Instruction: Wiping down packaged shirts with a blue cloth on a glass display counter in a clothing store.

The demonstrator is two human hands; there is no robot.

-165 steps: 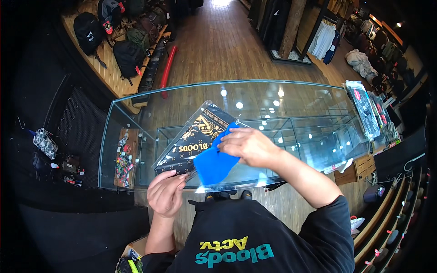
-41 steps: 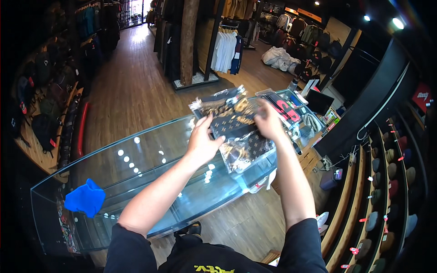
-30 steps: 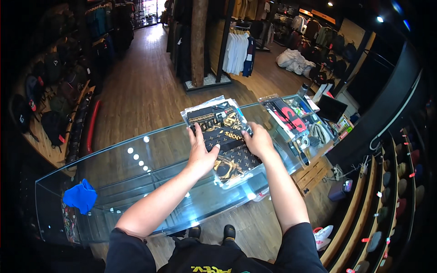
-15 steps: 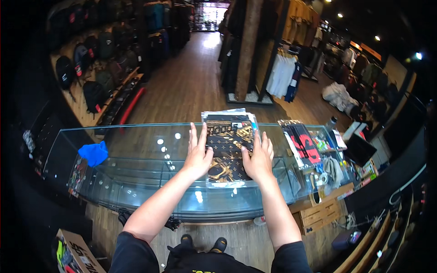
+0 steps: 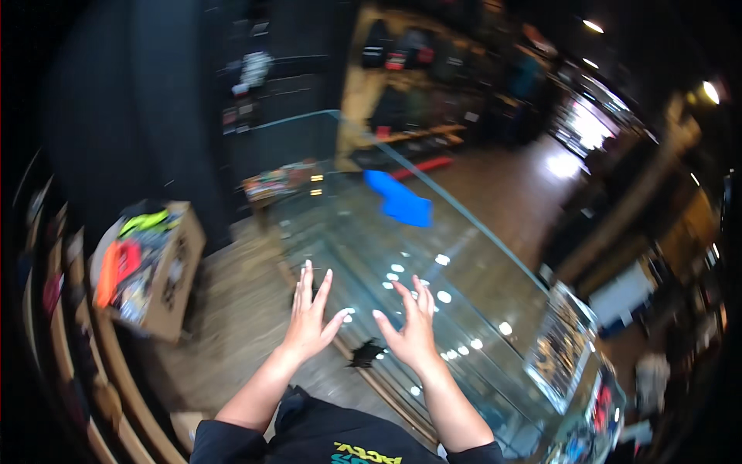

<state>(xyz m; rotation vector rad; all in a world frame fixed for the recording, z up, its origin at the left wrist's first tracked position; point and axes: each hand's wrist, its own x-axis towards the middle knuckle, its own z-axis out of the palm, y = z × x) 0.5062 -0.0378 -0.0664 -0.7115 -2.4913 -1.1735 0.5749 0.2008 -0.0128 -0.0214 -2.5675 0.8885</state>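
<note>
I hold my left hand (image 5: 310, 317) and my right hand (image 5: 411, 329) out over the near part of the glass display counter (image 5: 487, 271), fingers spread and nothing in them. Farther along the glass lies a crumpled blue cloth (image 5: 398, 199), beyond my hands. The stack of clear-bagged black and gold printed fabric (image 5: 558, 348) rests on the counter to my right, apart from both hands. The view is smeared by motion.
A cardboard box (image 5: 184, 271) of colourful items stands at left, near curved wooden shelving (image 5: 116, 371). Backpack shelves (image 5: 410, 135) and a red roll (image 5: 425, 165) are beyond the counter. A small wooden board with items (image 5: 274, 179) sits at the counter's far end.
My hands have let go of the bagged stack, which stays on the counter to my right. My view has swung left toward the box and blue cloth; earlier, I held that cloth.
</note>
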